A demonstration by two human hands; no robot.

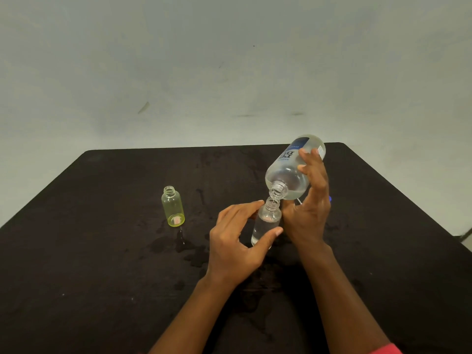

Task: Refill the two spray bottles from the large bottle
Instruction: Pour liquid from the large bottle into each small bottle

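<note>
My right hand (310, 200) grips the large clear bottle (293, 169), which has a blue label and is tipped steeply with its open neck down over the mouth of a small clear bottle (267, 221). That small bottle stands uncapped on the black table (102, 251) and holds clear liquid. My left hand (235, 241) holds it between thumb and fingers. A second small bottle (173, 206), yellow-green tinted and uncapped, stands alone to the left.
Wet patches and spilled drops (184, 244) darken the tabletop between the yellow-green bottle and my left hand. A small blue object (330, 198) and a thin white piece (298, 201) peek out behind my right hand. A pale wall rises behind the table.
</note>
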